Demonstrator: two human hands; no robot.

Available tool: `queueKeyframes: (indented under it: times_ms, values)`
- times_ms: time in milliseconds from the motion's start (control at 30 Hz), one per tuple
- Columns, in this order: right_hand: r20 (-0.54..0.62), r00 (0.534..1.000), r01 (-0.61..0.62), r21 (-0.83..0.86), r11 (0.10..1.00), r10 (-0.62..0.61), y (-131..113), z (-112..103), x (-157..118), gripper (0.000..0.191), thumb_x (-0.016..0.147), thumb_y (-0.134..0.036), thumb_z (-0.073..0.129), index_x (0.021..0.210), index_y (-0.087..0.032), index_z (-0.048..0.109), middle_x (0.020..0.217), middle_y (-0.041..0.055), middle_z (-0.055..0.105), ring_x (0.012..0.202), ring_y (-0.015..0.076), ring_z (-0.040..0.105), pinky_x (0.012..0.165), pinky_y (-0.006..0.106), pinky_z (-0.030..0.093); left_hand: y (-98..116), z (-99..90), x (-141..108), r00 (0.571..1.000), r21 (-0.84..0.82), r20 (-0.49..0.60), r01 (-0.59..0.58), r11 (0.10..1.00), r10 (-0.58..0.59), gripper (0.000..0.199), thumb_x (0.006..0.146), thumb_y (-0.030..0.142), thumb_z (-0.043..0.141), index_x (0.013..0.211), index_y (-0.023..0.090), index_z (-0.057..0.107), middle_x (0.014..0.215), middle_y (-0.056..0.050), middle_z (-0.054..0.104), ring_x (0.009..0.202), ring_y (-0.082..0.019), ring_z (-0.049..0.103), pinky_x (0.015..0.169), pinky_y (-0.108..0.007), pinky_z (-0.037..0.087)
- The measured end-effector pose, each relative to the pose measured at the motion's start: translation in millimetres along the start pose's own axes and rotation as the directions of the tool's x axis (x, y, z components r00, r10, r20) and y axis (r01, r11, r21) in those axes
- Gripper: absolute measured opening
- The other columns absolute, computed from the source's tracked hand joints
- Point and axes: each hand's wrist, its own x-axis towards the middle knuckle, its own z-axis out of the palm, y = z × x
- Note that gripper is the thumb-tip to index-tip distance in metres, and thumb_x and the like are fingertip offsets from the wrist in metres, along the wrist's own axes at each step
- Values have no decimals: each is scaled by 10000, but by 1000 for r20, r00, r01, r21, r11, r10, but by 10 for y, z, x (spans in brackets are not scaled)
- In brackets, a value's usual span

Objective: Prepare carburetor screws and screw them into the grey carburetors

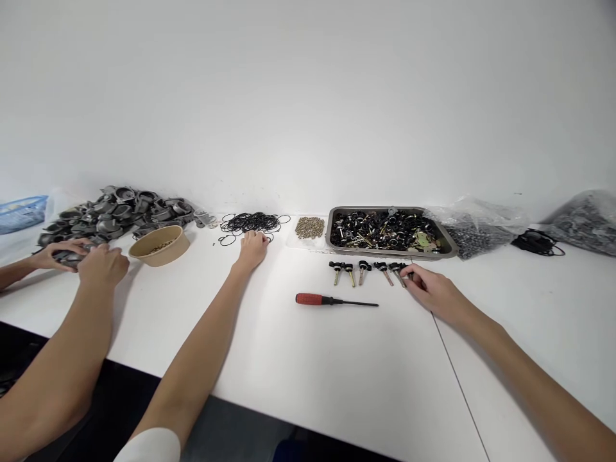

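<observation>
My left hand (252,249) rests with bent fingers at the near edge of a pile of thin black rubber rings (250,222). A ring loops out beside its fingertips, which are partly hidden. At the right end of a row of black-headed metal shafts (363,272), my right hand (430,292) has thumb and fingers closed around the last shaft, mostly covered by the fingers. The row lies below a metal tray (392,255) heaped with similar parts. A red-handled screwdriver (332,300) lies in front of the row, pointing right.
Small brass-coloured pieces (309,227) lie left of the tray. Clear bags of small parts (476,234) and a black cord bundle (535,242) are at right. At left are a tan bowl (163,251), a grey housing heap (115,212) and a co-worker's hands (103,264) holding a grey piece.
</observation>
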Motion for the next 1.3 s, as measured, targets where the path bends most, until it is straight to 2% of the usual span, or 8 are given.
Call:
queueKeyframes:
  times_ms: [200,433,600,900,1000,1100,1200,1300]
  values:
    - [-1,1000,7,-1,1000,-7,5,-5,1,193,865,-347,437,977,-253,563,631,-17,554,545,162,495,505,247,356,170,-145,-126,986,-68,106,-121,990,128,140,847,265,534,788,194,638,879,-87,585,964,-268,518,910,-421,399]
    - [12,1000,-10,-8,1000,10,12,0,11,193,873,-359,436,984,-258,557,628,-18,547,548,164,492,505,250,353,229,-453,-145,970,-118,104,-205,972,218,335,862,159,406,967,205,721,878,-77,595,877,-214,561,843,-343,443]
    - [6,1000,-6,2,1000,6,-5,-3,-1,205,874,-376,436,982,-253,559,621,-11,542,538,167,484,499,254,351,213,-403,-206,955,-121,186,-212,970,232,311,780,191,512,957,216,767,828,-79,632,794,-224,583,735,-326,464]
    - [22,999,-35,6,999,35,-2,-3,-5,210,879,-381,422,990,-255,549,636,-5,546,550,170,491,500,254,359,198,-330,-215,948,-127,200,-224,966,246,273,807,273,527,909,249,780,776,-53,632,714,-197,575,683,-298,445]
    - [25,999,-40,8,999,40,3,-1,-1,201,876,-375,425,987,-258,545,642,-7,542,556,170,487,508,256,361,107,-343,-163,968,-119,149,-186,975,203,308,833,288,518,1030,231,748,850,-65,646,809,-217,591,763,-310,462]
    - [24,999,-27,10,1000,27,14,2,-2,196,875,-369,425,986,-258,543,643,-9,539,562,170,488,514,257,362,-71,-359,-96,994,-80,49,-94,992,98,369,870,261,459,1153,183,681,1095,-124,631,1066,-291,537,958,-419,403]
    - [18,1000,-21,4,1000,21,24,5,-2,193,878,-367,425,992,-263,542,653,-11,548,571,170,497,516,256,362,-254,-333,-76,1000,-57,19,-11,998,13,330,875,244,445,1092,189,686,1288,-138,564,1219,-361,432,1021,-547,316]
    - [14,1000,-15,-1,1000,15,20,5,5,192,878,-363,429,983,-257,550,634,-14,540,556,166,490,515,255,360,-348,-266,-101,997,-68,71,-1,998,5,252,867,267,474,972,222,699,1317,-106,567,1240,-363,424,1011,-574,314]
